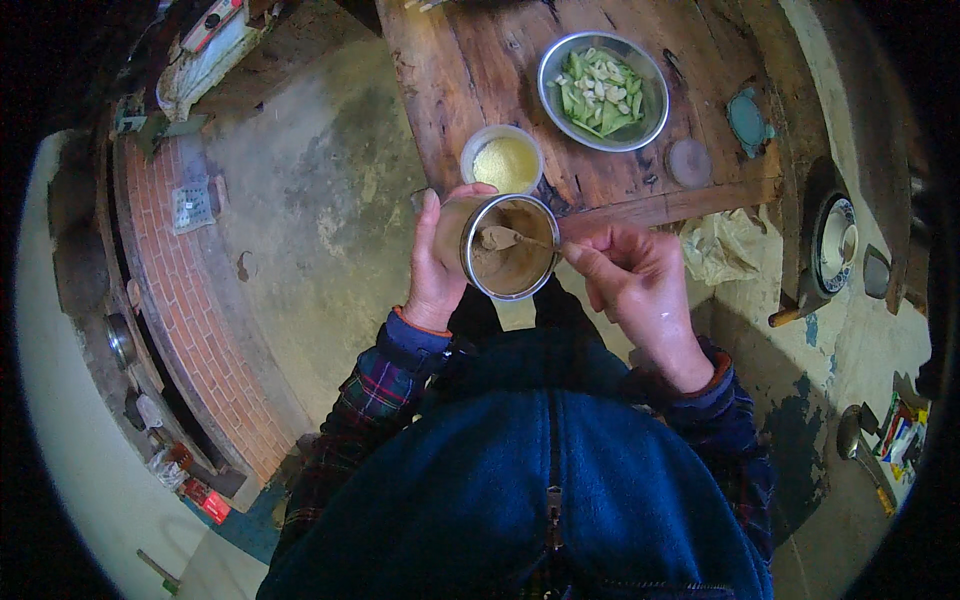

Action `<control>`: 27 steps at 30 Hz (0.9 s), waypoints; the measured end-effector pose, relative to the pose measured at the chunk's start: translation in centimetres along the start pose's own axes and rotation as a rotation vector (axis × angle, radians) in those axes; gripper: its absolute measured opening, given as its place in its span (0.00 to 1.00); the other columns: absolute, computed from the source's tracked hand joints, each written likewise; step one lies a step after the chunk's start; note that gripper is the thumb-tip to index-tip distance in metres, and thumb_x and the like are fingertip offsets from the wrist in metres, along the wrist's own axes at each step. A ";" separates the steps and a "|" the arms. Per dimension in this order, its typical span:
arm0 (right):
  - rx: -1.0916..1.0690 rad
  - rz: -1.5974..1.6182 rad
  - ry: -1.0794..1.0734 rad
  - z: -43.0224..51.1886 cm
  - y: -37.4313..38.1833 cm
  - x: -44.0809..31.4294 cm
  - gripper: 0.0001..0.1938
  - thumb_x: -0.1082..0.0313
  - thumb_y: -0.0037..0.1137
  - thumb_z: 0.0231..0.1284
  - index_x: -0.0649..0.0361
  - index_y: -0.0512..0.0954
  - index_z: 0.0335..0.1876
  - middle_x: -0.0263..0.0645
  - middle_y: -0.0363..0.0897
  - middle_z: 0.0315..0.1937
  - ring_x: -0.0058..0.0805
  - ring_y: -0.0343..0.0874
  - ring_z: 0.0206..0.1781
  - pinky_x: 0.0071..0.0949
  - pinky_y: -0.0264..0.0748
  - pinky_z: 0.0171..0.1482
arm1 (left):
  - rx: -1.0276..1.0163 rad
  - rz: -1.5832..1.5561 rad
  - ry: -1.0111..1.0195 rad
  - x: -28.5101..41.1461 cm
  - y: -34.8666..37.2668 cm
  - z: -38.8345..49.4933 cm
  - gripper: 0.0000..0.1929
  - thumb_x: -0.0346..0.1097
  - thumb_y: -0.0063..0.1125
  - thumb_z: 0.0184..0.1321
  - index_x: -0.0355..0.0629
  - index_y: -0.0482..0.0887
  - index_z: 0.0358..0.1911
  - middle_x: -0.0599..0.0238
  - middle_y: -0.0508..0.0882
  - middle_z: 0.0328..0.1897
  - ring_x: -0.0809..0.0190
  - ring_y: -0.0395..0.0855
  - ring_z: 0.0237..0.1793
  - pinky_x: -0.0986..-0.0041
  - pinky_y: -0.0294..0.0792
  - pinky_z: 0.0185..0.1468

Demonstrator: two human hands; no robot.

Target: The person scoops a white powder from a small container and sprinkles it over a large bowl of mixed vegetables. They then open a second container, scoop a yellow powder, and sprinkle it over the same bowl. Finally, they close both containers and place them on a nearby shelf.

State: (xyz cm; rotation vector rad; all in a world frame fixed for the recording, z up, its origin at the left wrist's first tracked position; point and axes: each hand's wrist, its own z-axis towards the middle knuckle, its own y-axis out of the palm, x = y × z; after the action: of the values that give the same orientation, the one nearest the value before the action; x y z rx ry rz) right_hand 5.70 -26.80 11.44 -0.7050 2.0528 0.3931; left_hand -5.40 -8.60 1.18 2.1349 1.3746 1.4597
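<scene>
My left hand (439,255) is wrapped around a wide-mouthed jar (459,232) with a metal rim, tilted so that its mouth faces up at me. Inside it, brown powder (491,264) lies along the wall and bottom. Between thumb and fingers, my right hand (634,281) pinches the handle of a small spoon (506,238). The spoon's bowl is within the jar's mouth and carries some powder. Just beyond the jar, a round tub (504,159) of yellow, grainy-looking contents stands on the wooden table (457,82).
A steel bowl (551,124) of sliced green vegetable and pale slices stands farther back. A round lid (688,163) and a teal object (750,122) lie to its right. Beside the table are a crumpled plastic bag (720,247) and a wall-hung pan (817,247). A brick-faced stove (195,300) runs along the left.
</scene>
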 end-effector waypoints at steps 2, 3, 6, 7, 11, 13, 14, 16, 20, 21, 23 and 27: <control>0.002 0.066 0.049 -0.1 -0.6 -0.3 0.07 0.71 0.62 0.66 0.65 0.80 0.32 0.27 0.74 0.17 0.12 0.66 0.16 0.17 0.58 0.18 | -0.004 -0.033 -0.011 -0.2 0.0 0.2 0.34 0.64 0.33 0.73 0.37 0.76 0.56 0.59 0.81 0.56 0.59 0.77 0.60 0.65 0.66 0.67; 0.000 0.106 0.068 -0.2 -0.9 -0.5 0.07 0.70 0.62 0.66 0.64 0.80 0.32 0.27 0.74 0.17 0.12 0.66 0.15 0.17 0.57 0.17 | -0.015 -0.052 -0.009 -0.4 0.0 0.3 0.33 0.64 0.33 0.74 0.37 0.76 0.56 0.59 0.81 0.56 0.59 0.77 0.60 0.65 0.66 0.67; 0.026 0.105 0.090 -0.3 -2.0 -0.7 0.07 0.70 0.63 0.65 0.63 0.80 0.32 0.28 0.72 0.15 0.13 0.65 0.14 0.17 0.55 0.16 | 0.044 -0.078 0.003 -1.0 0.1 0.5 0.33 0.63 0.33 0.74 0.37 0.75 0.58 0.58 0.81 0.58 0.57 0.77 0.62 0.63 0.67 0.67; 0.044 0.141 0.059 -0.3 -2.5 -0.7 0.07 0.70 0.63 0.65 0.63 0.81 0.31 0.28 0.72 0.14 0.13 0.65 0.14 0.17 0.55 0.16 | 0.060 -0.094 0.008 -1.1 0.1 0.5 0.33 0.62 0.33 0.74 0.36 0.75 0.58 0.57 0.80 0.59 0.57 0.76 0.62 0.62 0.66 0.68; 0.214 0.177 -0.041 0.9 -5.7 -0.2 0.08 0.69 0.63 0.63 0.60 0.80 0.28 0.29 0.71 0.14 0.14 0.63 0.13 0.18 0.55 0.16 | 0.139 -0.171 0.011 -1.2 -0.5 0.4 0.32 0.61 0.33 0.75 0.37 0.73 0.61 0.56 0.79 0.63 0.55 0.74 0.66 0.60 0.64 0.70; 0.302 0.152 -0.093 2.7 -7.8 0.4 0.09 0.68 0.63 0.63 0.59 0.79 0.27 0.29 0.71 0.13 0.14 0.63 0.13 0.18 0.54 0.17 | 0.163 -0.117 0.060 -1.0 -0.9 0.2 0.32 0.60 0.33 0.75 0.37 0.74 0.61 0.56 0.79 0.63 0.55 0.74 0.66 0.60 0.64 0.70; 0.347 0.156 -0.089 3.9 -8.7 0.9 0.10 0.67 0.63 0.63 0.58 0.78 0.25 0.28 0.71 0.14 0.14 0.63 0.14 0.18 0.54 0.17 | 0.164 -0.130 0.060 -1.0 -1.1 0.1 0.32 0.60 0.33 0.75 0.37 0.74 0.61 0.56 0.79 0.63 0.55 0.74 0.66 0.60 0.64 0.70; 0.426 0.150 -0.125 6.7 -10.1 2.0 0.10 0.67 0.63 0.63 0.59 0.78 0.26 0.29 0.72 0.15 0.15 0.64 0.14 0.18 0.55 0.17 | 0.170 -0.154 0.061 -0.9 -1.5 -0.1 0.31 0.60 0.33 0.75 0.38 0.74 0.61 0.56 0.78 0.63 0.54 0.74 0.66 0.60 0.64 0.71; 0.550 0.122 -0.152 11.8 -11.2 4.5 0.09 0.68 0.61 0.63 0.61 0.78 0.28 0.30 0.74 0.16 0.16 0.68 0.15 0.18 0.60 0.18 | 0.131 -0.167 0.066 -0.9 -1.9 -0.4 0.32 0.61 0.33 0.74 0.38 0.73 0.61 0.56 0.78 0.64 0.55 0.74 0.66 0.60 0.64 0.71; 0.542 0.080 -0.195 12.7 -11.3 4.9 0.09 0.68 0.61 0.64 0.62 0.79 0.29 0.31 0.75 0.17 0.16 0.69 0.16 0.18 0.61 0.19 | 0.146 -0.164 0.055 -0.9 -2.0 -0.5 0.32 0.61 0.33 0.74 0.38 0.73 0.61 0.56 0.78 0.64 0.55 0.74 0.66 0.60 0.64 0.71; 0.554 0.000 -0.234 14.4 -11.1 5.6 0.08 0.68 0.61 0.64 0.63 0.79 0.31 0.31 0.76 0.17 0.17 0.72 0.17 0.19 0.64 0.19 | 0.163 -0.188 0.051 -0.9 -2.1 -0.6 0.32 0.61 0.33 0.74 0.39 0.73 0.61 0.56 0.78 0.64 0.55 0.74 0.66 0.60 0.64 0.71; 0.605 -0.179 -0.282 16.9 -10.6 6.3 0.09 0.69 0.61 0.62 0.69 0.81 0.33 0.34 0.80 0.19 0.18 0.75 0.19 0.21 0.68 0.22 | 0.181 -0.166 0.031 -0.6 -2.5 -0.4 0.32 0.62 0.33 0.74 0.39 0.73 0.61 0.55 0.78 0.64 0.54 0.73 0.66 0.59 0.63 0.71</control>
State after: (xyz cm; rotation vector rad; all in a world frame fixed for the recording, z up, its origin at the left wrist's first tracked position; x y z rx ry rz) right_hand 20.67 -28.42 -3.06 -0.4235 1.6929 -0.2208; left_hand -7.19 -7.85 -0.59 2.0484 1.7098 1.3577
